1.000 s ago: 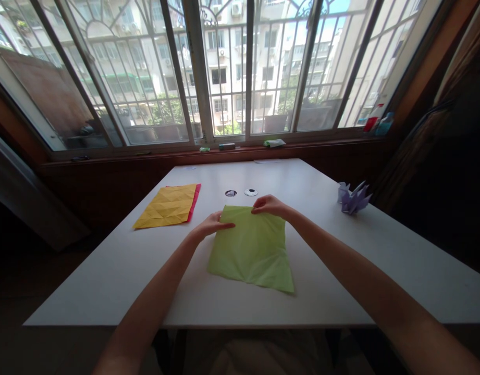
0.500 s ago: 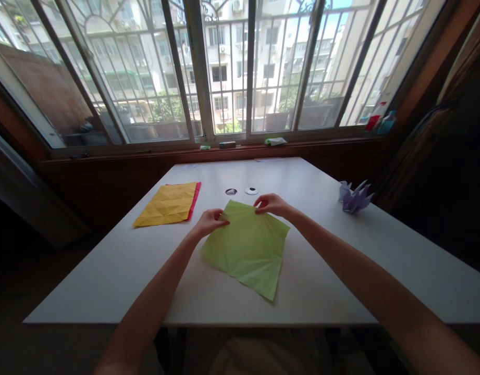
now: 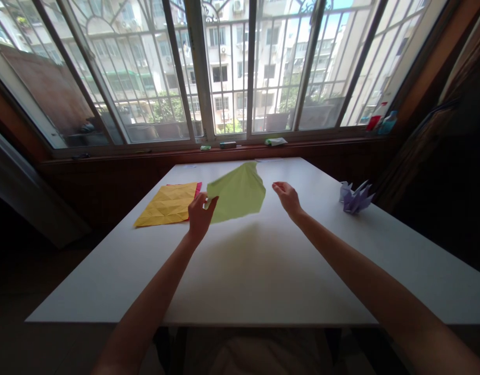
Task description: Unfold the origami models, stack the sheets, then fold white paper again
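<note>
A creased light green sheet of paper [image 3: 237, 192] is up in the air over the table, its shadow falling on the white top below. My left hand [image 3: 200, 213] pinches it at its left edge between thumb and fingers. To the right of the paper and apart from it is my right hand [image 3: 288, 198], its fingertips pressed together with nothing seen between them. Left of my left hand lies a creased yellow sheet [image 3: 167, 205], on top of a red sheet [image 3: 199, 186] that shows only along its edges.
The white table [image 3: 302, 291] spans the view. Purple folded paper pieces [image 3: 356, 198] stand near its right edge. Behind it runs a window sill with a small box [image 3: 228, 145], a green and white packet [image 3: 275, 141] and bottles [image 3: 386, 122] at the right.
The green paper was spread low over the table with both hands on it. My left hand has lifted and swung it away from me. My right hand has let go and moved right.
</note>
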`<action>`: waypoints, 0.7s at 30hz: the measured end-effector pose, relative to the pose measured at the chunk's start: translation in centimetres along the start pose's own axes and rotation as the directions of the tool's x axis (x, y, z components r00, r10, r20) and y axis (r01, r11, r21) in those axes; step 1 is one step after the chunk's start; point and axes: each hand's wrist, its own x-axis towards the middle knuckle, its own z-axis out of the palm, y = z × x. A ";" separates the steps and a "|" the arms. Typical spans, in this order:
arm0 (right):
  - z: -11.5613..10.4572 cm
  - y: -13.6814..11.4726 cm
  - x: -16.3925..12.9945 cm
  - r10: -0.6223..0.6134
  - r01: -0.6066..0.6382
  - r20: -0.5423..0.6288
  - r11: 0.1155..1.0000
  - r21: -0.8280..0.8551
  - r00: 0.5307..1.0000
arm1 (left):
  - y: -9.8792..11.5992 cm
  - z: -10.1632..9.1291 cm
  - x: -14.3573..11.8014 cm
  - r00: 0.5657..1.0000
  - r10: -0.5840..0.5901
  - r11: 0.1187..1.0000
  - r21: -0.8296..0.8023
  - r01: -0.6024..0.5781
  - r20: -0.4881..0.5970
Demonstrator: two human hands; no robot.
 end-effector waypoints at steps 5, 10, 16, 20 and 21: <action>-1.9 2.1 0.6 0.040 -0.038 -0.117 0.999 0.019 0.992 | 0.0 -0.5 -2.2 0.889 0.350 0.936 -0.086 -0.341 0.296; -2.2 3.2 -0.6 0.037 -0.041 -0.094 0.999 -0.036 0.995 | -0.3 -0.7 -4.6 0.599 0.270 0.929 -0.041 -0.367 0.754; -0.6 1.3 -3.4 -0.148 0.144 -0.034 0.984 -0.102 0.988 | 1.3 0.7 -4.0 0.598 0.207 0.952 -0.019 -0.304 0.774; 1.2 -0.2 -4.3 -0.160 0.164 0.122 0.986 -0.025 0.980 | 1.0 2.6 -4.2 0.541 0.168 0.921 0.065 -0.385 0.824; 1.8 -0.4 -4.4 -0.121 0.122 0.179 0.992 0.008 0.976 | 1.0 3.1 -4.5 0.544 0.154 0.913 0.092 -0.398 0.825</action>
